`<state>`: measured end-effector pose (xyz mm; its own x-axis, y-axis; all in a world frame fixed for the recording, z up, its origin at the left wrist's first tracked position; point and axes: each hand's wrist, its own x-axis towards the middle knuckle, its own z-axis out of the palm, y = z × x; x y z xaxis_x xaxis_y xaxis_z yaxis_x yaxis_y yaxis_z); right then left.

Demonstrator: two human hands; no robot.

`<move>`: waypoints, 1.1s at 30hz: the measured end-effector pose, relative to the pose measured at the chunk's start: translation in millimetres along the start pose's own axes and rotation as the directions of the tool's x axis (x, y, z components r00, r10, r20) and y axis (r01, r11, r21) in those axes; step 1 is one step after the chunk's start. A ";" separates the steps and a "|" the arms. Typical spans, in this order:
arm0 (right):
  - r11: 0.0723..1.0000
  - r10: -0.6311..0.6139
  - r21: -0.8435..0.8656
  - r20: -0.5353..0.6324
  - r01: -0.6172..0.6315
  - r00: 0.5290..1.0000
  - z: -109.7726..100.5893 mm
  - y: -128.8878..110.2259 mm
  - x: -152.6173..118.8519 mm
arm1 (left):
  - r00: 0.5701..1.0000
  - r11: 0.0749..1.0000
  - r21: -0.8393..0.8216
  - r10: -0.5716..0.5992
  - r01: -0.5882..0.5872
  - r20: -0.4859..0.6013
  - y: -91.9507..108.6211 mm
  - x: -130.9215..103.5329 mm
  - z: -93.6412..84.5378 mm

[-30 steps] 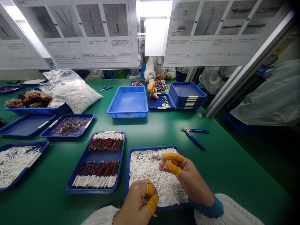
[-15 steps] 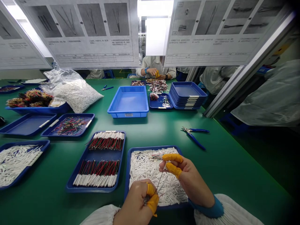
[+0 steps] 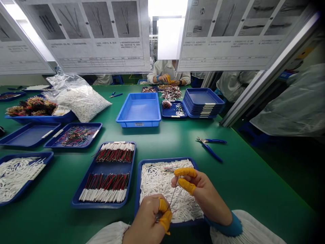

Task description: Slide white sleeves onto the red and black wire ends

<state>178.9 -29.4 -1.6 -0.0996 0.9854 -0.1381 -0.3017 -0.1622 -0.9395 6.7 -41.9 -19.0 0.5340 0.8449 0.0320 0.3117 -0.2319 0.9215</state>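
Pinching a few thin wires (image 3: 173, 195) between them, both hands are hovering over a blue tray of white tubes (image 3: 154, 181). The left hand (image 3: 149, 222) is closing its yellow-capped thumb and forefinger on the lower ends of the wires, low and near the person's body. The right hand (image 3: 200, 191) is nipping the upper ends between its own capped fingertips (image 3: 186, 173), a little farther out and to the right, so the wires are running slantwise between the two hands just above the tubes.

Just left of the hands, another tray (image 3: 108, 174) is holding two neat rows of red, green and black wires with white sleeves. Farther left, a tray of loose white tubes (image 3: 17, 173) is sitting at the desk's edge. Beyond the right hand, blue-handled pliers (image 3: 210, 145) are lying on the green desk (image 3: 241, 176). Well beyond both hands, an empty deep blue bin (image 3: 139, 110) and a stack of blue trays (image 3: 202, 103) are standing side by side, and across the desk another person's hands (image 3: 166, 79) are working over a heap of wires.
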 end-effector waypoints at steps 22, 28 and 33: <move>0.974 0.047 -0.227 0.146 -0.013 0.988 -4.1 0.9 -0.8 | 0.997 1.000 -0.013 -0.019 0.019 -0.072 -0.5 -0.5 -0.3; 0.990 0.028 -0.143 0.151 -0.006 0.988 1.2 5.2 0.1 | 0.993 1.000 -0.008 0.016 -0.017 -0.118 -8.9 -0.7 1.3; 0.990 0.013 -0.140 0.261 0.024 0.965 6.4 7.4 -0.5 | 0.985 0.998 0.060 0.004 0.006 -0.175 -14.7 -5.1 3.9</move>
<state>170.6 -31.4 -6.5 -0.3475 0.9355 -0.0638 -0.1682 -0.1291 -0.9773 2.4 -44.7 -34.2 0.3894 0.9152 0.1034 0.3614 -0.2551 0.8968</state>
